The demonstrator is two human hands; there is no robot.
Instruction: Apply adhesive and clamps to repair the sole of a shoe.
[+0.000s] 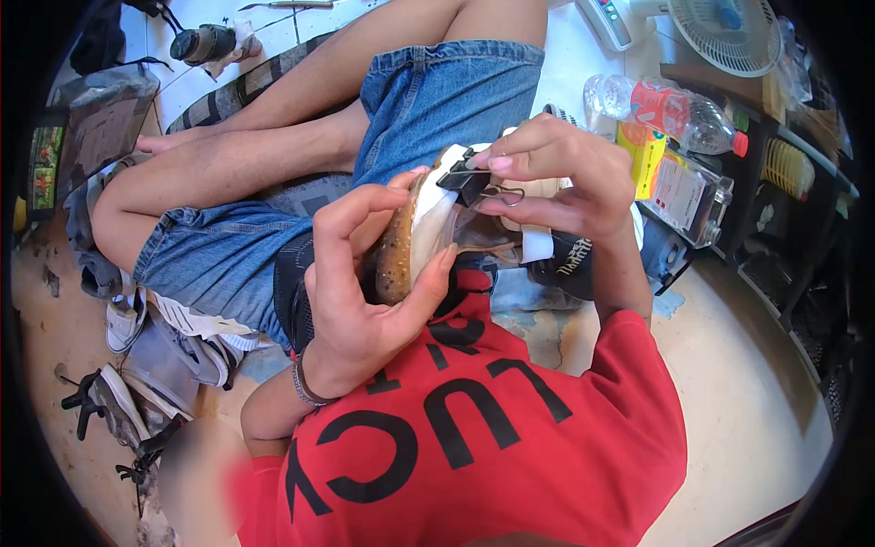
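Observation:
A shoe with a brown speckled sole and white sidewall [398, 251] is held up in front of my chest, sole side to the left. My left hand [351, 292] grips it, fingers on the far side of the sole and thumb on the near side. At the shoe's upper end sits a black binder clip [462, 185]. My right hand [579, 178] pinches the clip's wire handles between thumb and fingers. The clip's jaws are against the white edge; how far they reach over it is hidden.
Several shoes [202, 357] and black spring clamps [87, 398] lie on the floor at the left. To the right are a plastic bottle [670, 111], a clear box [682, 196] and a dark rack [770, 264]. A fan [725, 35] and a scale [609, 23] stand at the far right.

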